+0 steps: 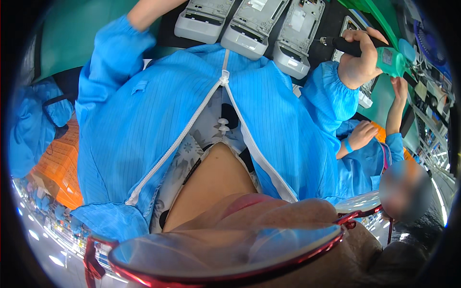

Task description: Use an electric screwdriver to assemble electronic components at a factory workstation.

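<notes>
Narrow gaps between housings (pixel 252 24), tool (pixel 346 46) at right

A bright blue, finely dark-striped fabric work smock (pixel 129 144) has full sleeves gathered into elastic cuffs (pixel 337 72) and a small stitched loop (pixel 139 87) on the chest. Its white toothed zipper (pixel 168 156) parts toward the collar edges, above a white metal-like slider (pixel 224 78). Beneath sits a whitish grey-floral blouse (pixel 185 163) with black dots and rounded white buttons (pixel 223 122). Shiny red-framed, clear-lensed glasses (pixel 225 254) are worn.

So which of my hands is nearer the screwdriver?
Right: your right hand grips the screwdriver. Your left hand is out of view; its forearm is well to the left.
</notes>
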Demonstrator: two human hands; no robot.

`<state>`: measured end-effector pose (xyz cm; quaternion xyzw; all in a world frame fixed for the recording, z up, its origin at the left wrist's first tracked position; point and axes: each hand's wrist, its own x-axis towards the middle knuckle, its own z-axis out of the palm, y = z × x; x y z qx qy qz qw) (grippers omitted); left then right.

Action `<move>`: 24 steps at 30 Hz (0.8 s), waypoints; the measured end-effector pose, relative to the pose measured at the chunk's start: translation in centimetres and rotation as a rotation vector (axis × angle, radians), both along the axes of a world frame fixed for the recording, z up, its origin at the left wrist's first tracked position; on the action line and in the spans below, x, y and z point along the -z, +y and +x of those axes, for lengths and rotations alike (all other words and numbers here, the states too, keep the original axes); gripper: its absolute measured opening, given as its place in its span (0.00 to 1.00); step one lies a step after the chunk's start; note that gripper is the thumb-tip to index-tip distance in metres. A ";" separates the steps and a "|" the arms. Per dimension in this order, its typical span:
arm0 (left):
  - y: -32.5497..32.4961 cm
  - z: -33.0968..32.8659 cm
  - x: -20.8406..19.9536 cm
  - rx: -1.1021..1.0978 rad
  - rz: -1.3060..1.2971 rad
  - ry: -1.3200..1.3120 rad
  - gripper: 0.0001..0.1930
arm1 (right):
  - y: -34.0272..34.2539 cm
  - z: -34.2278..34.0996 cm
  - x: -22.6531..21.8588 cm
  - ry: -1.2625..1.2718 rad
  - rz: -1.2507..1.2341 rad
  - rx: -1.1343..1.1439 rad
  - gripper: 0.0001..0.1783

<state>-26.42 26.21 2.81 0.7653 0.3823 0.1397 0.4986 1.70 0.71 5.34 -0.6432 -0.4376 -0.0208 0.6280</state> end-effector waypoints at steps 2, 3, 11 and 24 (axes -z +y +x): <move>0.0 3.2 -1.1 0.251 0.419 0.214 0.20 | 0.0 -0.1 -0.2 0.127 0.010 0.050 0.20; -0.6 5.5 -1.3 0.279 0.400 0.200 0.20 | -1.1 1.2 0.1 0.277 0.053 -0.058 0.17; -1.8 9.9 -2.1 0.773 0.590 0.535 0.16 | -2.1 -0.1 -1.4 0.557 0.154 -0.212 0.17; -4.7 12.7 0.2 0.881 0.584 0.560 0.18 | -4.7 -0.3 0.6 0.507 0.243 -0.168 0.19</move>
